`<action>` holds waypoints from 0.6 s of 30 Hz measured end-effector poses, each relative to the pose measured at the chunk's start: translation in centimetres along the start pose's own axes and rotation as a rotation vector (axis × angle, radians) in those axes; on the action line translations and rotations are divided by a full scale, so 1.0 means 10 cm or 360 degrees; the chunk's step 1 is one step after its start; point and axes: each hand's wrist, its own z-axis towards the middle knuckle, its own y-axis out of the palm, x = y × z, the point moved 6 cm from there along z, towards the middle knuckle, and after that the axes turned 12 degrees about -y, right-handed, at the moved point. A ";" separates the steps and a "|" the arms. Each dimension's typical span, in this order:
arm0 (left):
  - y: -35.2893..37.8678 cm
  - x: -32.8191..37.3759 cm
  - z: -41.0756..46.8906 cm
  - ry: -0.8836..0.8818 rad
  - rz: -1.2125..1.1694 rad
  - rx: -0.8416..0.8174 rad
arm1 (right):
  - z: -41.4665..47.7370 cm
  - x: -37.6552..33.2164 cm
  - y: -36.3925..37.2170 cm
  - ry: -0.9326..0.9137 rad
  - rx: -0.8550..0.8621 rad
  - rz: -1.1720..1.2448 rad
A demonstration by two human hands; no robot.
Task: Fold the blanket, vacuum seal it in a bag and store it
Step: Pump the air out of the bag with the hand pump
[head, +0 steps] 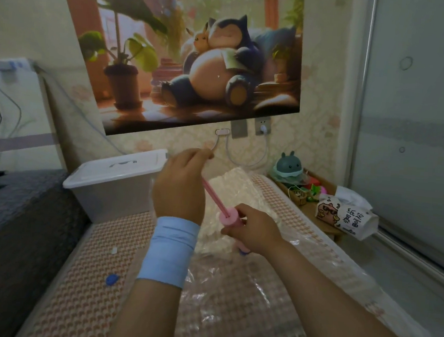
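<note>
Left hand (180, 186) curls round the raised plunger (214, 194), right hand (254, 234) grips the pink pump (234, 217) standing on the bag (245, 291) beneath it, blanket (230, 180) inside; vacuum-sealing, I judge; next, a straight downstroke.

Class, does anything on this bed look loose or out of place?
A small blue cap lies loose on the mat, left of the bag, with a white scrap beyond it; both sit apart from the pump gripped by the left hand and right hand.

Dim, soft indoor light, slight overall blur, wide-angle bending at the edges.
</note>
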 end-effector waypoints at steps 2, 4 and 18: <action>0.03 -0.03 -0.02 -0.0028 -0.0012 0.0000 | 0.00 0.00 0.01 -0.0005 -0.0005 0.0005; 0.24 -0.05 -0.15 -0.0095 0.0043 -0.0313 | 0.01 -0.02 0.03 -0.0008 -0.0018 -0.0011; -0.05 0.08 0.07 0.0097 0.0059 0.0002 | 0.00 0.02 0.03 -0.0046 0.0019 0.0090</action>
